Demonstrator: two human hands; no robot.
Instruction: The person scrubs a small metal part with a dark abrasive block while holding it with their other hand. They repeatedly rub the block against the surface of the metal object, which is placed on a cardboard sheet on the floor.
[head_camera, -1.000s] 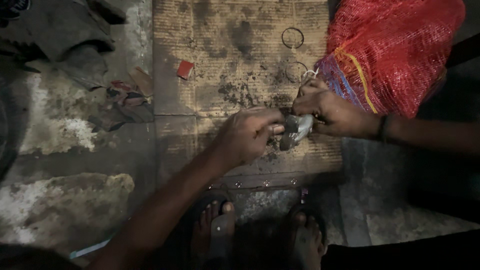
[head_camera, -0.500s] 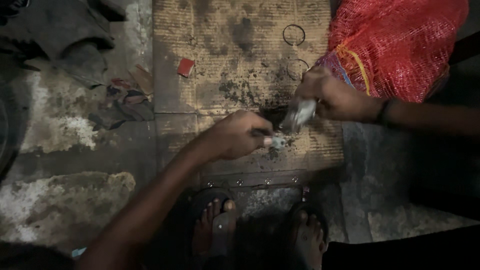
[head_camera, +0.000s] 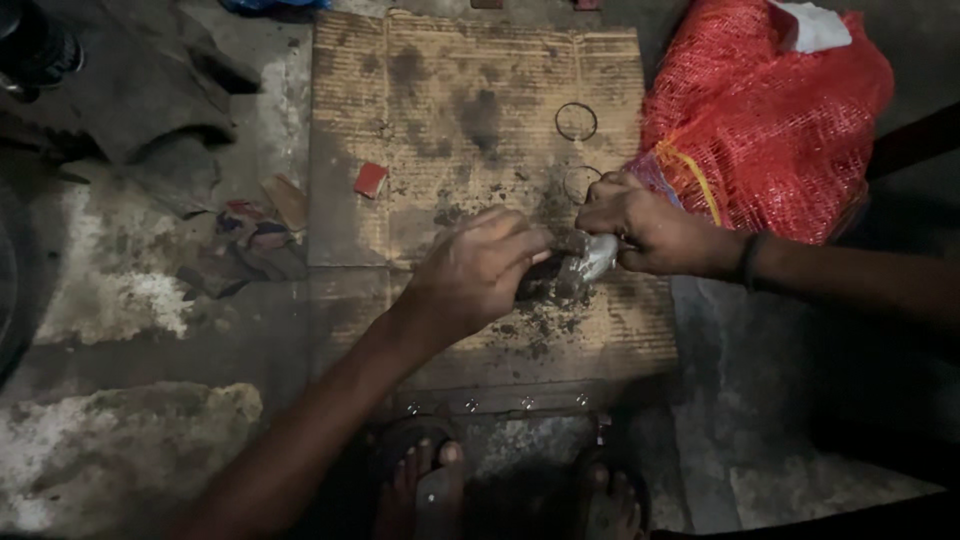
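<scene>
I see the small grey lump (head_camera: 588, 262) at frame centre, right hand (head_camera: 645, 228) gripping it, left hand (head_camera: 475, 272) pinching its left end.

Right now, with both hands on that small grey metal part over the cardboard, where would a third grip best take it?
Probably the pale end of the metal part, coming from the near side. The right hand covers its far right end and the left hand pinches the dark left end, so only the middle underside shows free above the cardboard.
</scene>
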